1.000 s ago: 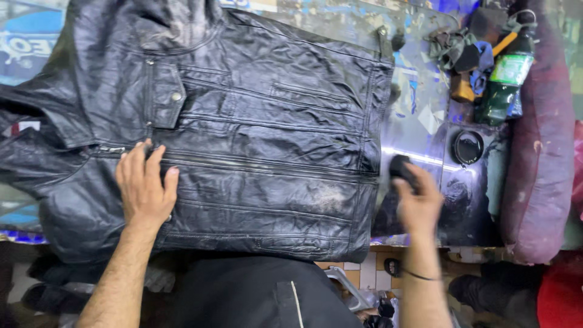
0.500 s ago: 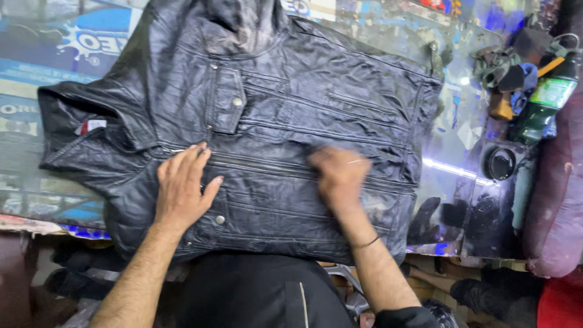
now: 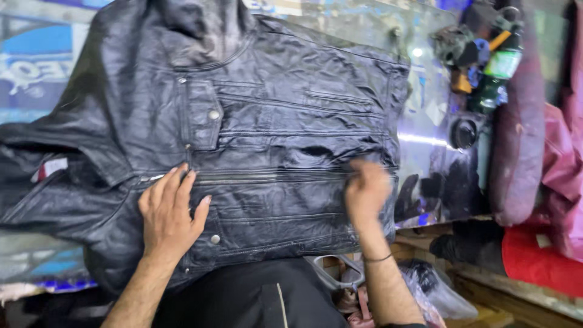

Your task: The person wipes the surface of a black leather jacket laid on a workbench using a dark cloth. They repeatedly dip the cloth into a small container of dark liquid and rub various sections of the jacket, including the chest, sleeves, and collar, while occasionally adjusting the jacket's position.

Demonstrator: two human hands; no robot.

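Glossy, printed sheeting covers the worktable (image 3: 437,115), and in the head view a black leather jacket (image 3: 273,146) is spread flat across most of it, collar to the far side, hem toward the near edge, one sleeve trailing off to the left. The left hand (image 3: 170,212) is laid flat and open on the jacket just below the central zip line, fingers spread, nothing enclosed. The right hand (image 3: 366,193) is seen at the right end of that zip line, close to the jacket's right edge; it is blurred, the fingers look drawn together, and whether anything is pinched between them cannot be told.

A snag or puckering of the leather could be judged likely if the right end were tugged while the left palm pins the panel unevenly. The near hem already overhangs the table edge above the dark lap, so a slide toward the body is possible.

Open room is limited on the right: a black round lid (image 3: 464,133) and a green bottle (image 3: 501,76) among small clutter sit near, with a maroon cushion (image 3: 522,140) beyond. More free surface is seen far left.
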